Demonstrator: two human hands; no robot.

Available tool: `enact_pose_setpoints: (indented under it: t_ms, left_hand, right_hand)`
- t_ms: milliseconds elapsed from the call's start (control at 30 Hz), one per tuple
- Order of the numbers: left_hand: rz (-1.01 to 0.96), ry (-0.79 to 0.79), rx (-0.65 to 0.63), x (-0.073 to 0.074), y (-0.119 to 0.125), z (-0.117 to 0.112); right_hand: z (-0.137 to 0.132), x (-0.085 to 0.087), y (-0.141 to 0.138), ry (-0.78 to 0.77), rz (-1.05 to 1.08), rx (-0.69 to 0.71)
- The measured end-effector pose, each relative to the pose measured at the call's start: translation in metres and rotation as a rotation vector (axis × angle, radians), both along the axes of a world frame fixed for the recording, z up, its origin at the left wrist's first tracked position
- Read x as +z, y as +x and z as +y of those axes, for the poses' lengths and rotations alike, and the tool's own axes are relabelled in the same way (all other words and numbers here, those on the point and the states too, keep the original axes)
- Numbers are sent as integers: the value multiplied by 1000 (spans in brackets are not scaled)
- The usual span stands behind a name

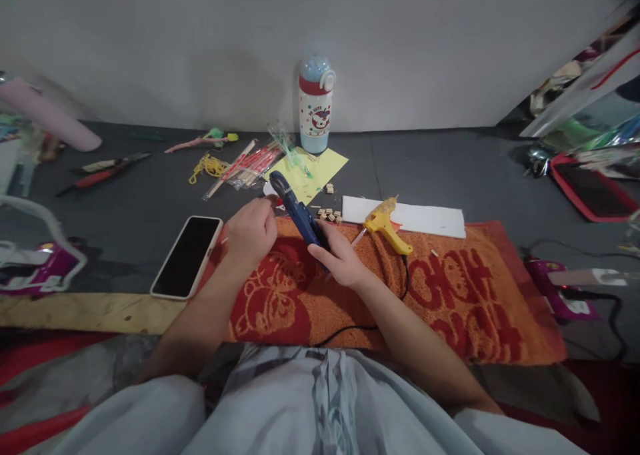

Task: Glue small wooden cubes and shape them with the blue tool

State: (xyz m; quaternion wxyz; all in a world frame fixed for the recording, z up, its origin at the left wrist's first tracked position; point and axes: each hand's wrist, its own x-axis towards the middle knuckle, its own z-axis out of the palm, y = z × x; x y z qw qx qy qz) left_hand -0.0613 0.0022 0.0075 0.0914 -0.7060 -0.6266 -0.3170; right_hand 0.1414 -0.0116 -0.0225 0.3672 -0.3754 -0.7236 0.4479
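Note:
My right hand [341,255] is wrapped around the handles of a dark blue plier-like hand tool [299,213], its curved head pointing up and away to the left. My left hand [251,227] is closed beside that head, fingers pinched together. A small red bit [279,202] shows by its fingertips; what the pinch holds is hidden. Several small wooden pieces [329,216] lie just beyond the tool. A yellow glue gun [384,225] rests to the right of my right hand, partly on a white strip [430,217]. Under both hands spreads an orange and red towel [450,308].
A phone [187,257] lies left of my left arm. Behind are a yellow paper sheet [333,166], a bottle [316,108], bagged red and white sticks [250,168] and yellow cord [210,166]. Red-handled pliers [103,173] lie far left. A black cable [345,329] crosses the towel.

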Motion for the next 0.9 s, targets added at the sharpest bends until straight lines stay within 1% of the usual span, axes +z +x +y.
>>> enact_pose_setpoints:
  t_ms: [133, 367, 500, 567, 733, 800, 900]
  left_hand:
    - [-55, -13, -11, 0, 3, 0]
    - [-221, -56, -28, 5, 13, -3]
    - [-250, -75, -23, 5, 14, -1]
    - [-246, -87, -45, 4, 11, 1]
    - [-289, -113, -182, 4, -3, 5]
    - [-335, -132, -217, 6, -6, 6]
    - [-358, -135, -221, 9, -8, 5]
  right_hand:
    - [0, 0, -2, -18, 0, -22]
    - [0, 3, -4, -12, -56, -52]
    - [-1, 2, -5, -30, -45, -79]
    - [-1, 2, -3, -64, 0, -55]
    - [2, 6, 7, -153, 141, 98]
    - [3, 9, 11, -150, 149, 123]
    - [5, 10, 14, -124, 134, 120]
